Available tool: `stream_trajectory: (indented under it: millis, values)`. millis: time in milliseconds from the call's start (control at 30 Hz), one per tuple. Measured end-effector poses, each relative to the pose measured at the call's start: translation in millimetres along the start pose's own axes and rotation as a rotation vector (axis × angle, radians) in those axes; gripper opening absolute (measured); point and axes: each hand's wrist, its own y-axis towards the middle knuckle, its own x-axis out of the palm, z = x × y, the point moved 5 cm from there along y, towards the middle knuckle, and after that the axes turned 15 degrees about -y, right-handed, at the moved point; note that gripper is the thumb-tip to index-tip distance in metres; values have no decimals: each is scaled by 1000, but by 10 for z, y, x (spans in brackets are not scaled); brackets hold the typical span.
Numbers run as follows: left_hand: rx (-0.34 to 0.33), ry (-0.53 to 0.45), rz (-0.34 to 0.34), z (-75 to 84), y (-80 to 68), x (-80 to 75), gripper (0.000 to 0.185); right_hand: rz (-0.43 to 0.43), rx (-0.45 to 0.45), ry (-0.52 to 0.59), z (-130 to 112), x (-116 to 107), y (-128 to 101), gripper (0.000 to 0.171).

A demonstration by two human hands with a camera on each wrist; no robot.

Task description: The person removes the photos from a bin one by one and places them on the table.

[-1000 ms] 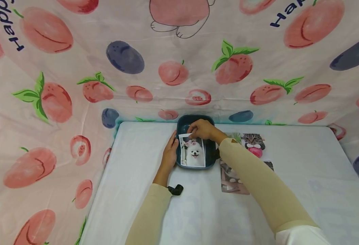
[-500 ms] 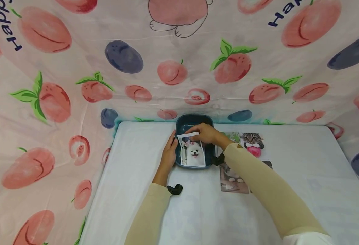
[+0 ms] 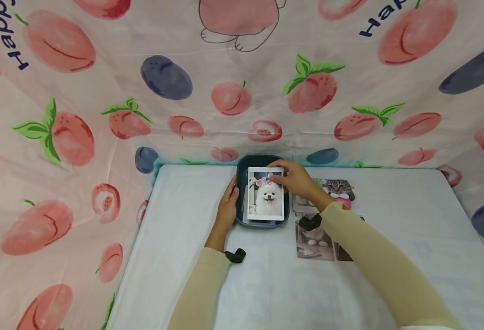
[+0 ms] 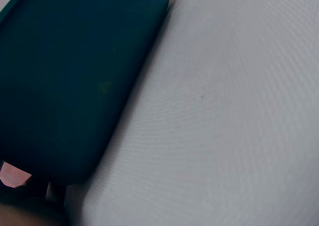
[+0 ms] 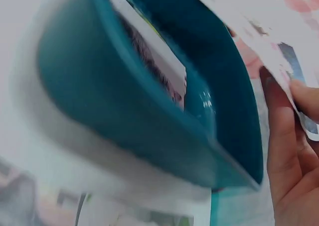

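My right hand (image 3: 297, 181) pinches a white-bordered photo (image 3: 268, 204) of a fluffy white dog between thumb and fingers. It holds the photo above a dark teal plastic bin (image 3: 246, 163). In the right wrist view, the photo (image 5: 286, 56) tilts above the bin's rim, with the thumb on its face. Another picture card (image 5: 167, 74) lies inside the bin. Along the bin's left wall rests my left hand (image 3: 227, 206), its fingers stretched out. The left wrist view shows mostly the bin's outer wall (image 4: 75, 76).
On the white table (image 3: 266, 284), right of the bin, lie several photos, among them a tabby cat with a pink ball (image 3: 341, 188) and a grey cat (image 3: 314, 247). My right forearm partly covers them. A fruit-print cloth (image 3: 233, 55) hangs behind the table.
The right hand has lifted the dog photo and moved it rightward, uncovering the edge of another card in the bin. The left hand stays at the bin's left side.
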Motion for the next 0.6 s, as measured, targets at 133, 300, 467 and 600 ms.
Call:
stream_trajectory:
  millis: [133, 300, 467, 600]
  values:
    - [12, -17, -10, 3, -7, 0, 49, 51, 21, 60, 132, -161, -152, 43]
    - [24, -38, -33, 5, -3, 7, 50, 102, 53, 64, 362, -404, -392, 50]
    - [27, -41, -38, 16, -8, 14, 50, 139, 82, -4, 617, -655, -647, 52]
    - [21, -38, -36, 22, -18, 13, 51, 166, 94, -22, 798, -816, -855, 50]
